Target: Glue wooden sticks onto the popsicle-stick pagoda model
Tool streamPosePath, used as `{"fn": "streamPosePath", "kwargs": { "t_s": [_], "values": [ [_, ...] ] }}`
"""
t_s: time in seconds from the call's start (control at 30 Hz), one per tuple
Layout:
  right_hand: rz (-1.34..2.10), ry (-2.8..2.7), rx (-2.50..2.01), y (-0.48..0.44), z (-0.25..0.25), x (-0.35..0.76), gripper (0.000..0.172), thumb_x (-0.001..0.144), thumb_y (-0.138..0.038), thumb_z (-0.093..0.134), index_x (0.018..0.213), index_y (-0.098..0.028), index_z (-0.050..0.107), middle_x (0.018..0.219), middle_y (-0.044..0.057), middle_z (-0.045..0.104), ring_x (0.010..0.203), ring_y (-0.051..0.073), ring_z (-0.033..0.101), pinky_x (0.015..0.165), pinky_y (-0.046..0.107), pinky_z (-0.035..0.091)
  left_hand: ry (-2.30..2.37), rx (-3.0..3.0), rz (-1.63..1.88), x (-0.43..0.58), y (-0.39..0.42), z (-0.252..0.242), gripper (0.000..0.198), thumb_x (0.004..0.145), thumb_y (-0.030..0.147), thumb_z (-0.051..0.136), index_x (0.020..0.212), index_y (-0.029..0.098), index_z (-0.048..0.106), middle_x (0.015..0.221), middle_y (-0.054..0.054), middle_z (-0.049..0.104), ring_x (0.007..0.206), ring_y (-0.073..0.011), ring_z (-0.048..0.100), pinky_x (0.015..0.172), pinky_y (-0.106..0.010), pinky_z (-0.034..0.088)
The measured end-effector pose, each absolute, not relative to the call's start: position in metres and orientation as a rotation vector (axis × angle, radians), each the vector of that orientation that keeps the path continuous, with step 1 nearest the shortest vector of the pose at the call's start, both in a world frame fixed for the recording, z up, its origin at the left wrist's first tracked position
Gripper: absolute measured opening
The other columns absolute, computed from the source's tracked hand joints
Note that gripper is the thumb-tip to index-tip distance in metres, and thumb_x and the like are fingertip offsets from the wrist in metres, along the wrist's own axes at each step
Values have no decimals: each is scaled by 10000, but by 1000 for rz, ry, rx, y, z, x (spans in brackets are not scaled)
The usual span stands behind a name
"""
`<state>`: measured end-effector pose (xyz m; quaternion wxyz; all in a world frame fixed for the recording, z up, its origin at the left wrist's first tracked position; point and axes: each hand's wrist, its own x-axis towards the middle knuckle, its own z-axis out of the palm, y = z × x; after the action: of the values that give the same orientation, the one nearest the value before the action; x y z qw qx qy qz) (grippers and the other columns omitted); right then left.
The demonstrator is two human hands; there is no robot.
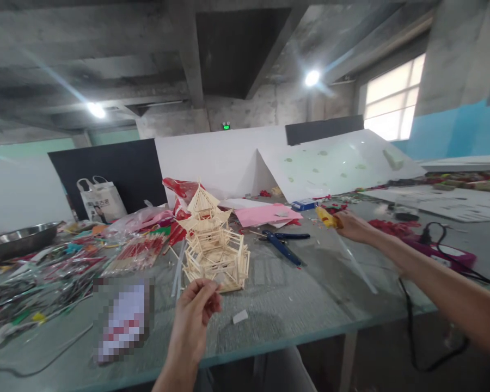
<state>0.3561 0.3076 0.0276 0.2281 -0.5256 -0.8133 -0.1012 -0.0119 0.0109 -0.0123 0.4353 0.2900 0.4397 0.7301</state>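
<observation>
A small pagoda model (214, 245) built of thin wooden sticks stands upright on the table. My left hand (198, 305) is in front of its base, with the thumb and fingers pinched together. Whatever may be between those fingertips is too small to make out. Out to the right, my right hand (347, 224) is closed around a yellow glue gun (328, 217), partly hidden by the fingers. A long clear glue stick (357, 264) slants down from near that hand. Blue-handled pliers (283, 247) lie between the pagoda and my right hand.
Bundled red-tipped sticks (136, 251) and plastic bags crowd the left, near a metal bowl (20, 239). Pink paper (265, 215) lies behind. A white scrap (240, 316) is close to the front edge. A black cord (443, 239) and a magenta box (453, 256) are at right.
</observation>
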Motion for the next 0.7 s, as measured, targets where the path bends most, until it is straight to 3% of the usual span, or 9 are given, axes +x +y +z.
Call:
{"fn": "streamPosePath", "kwargs": {
  "t_s": [0.1,0.27,0.37,0.5,0.63,0.7],
  "values": [
    [-289,-2255,-1397,289,47,353,323,709,-234,559,987,-72,559,966,189,576,872,267,538,734,330,400,970,635,1836,-9,10,-6,212,607,221,737,696,130,567,556,54,506,458,-28,446,393,-128,361],
    [-303,-2310,-1139,245,66,329,266,757,-234,508,987,-103,537,1024,164,569,941,246,528,818,300,387,790,467,1818,-2,12,11,119,686,64,640,796,100,609,646,14,531,496,-29,479,417,-124,402],
    [-283,-2300,-933,210,73,303,222,828,-330,474,927,-141,537,1008,152,574,928,235,535,795,290,392,704,412,1803,1,15,24,86,751,29,556,782,94,602,698,-17,554,509,-33,495,432,-132,428],
    [-128,-2362,-548,167,76,268,340,827,-456,503,994,-160,494,957,108,564,851,202,526,728,286,392,483,354,1714,5,17,31,123,805,40,496,736,98,580,704,-15,541,481,-10,456,421,-112,409],
    [93,-2429,-329,134,72,241,444,769,-575,520,929,-162,482,856,67,539,749,168,501,658,272,384,209,342,1631,10,21,24,50,753,74,606,747,118,583,704,9,524,476,9,421,423,-85,385],
    [173,-2437,-198,121,68,230,446,731,-572,571,898,-172,467,841,53,530,718,152,491,633,257,382,127,396,1632,14,25,18,103,710,117,675,757,138,586,707,22,517,499,4,430,440,-90,386]
  ]
}}
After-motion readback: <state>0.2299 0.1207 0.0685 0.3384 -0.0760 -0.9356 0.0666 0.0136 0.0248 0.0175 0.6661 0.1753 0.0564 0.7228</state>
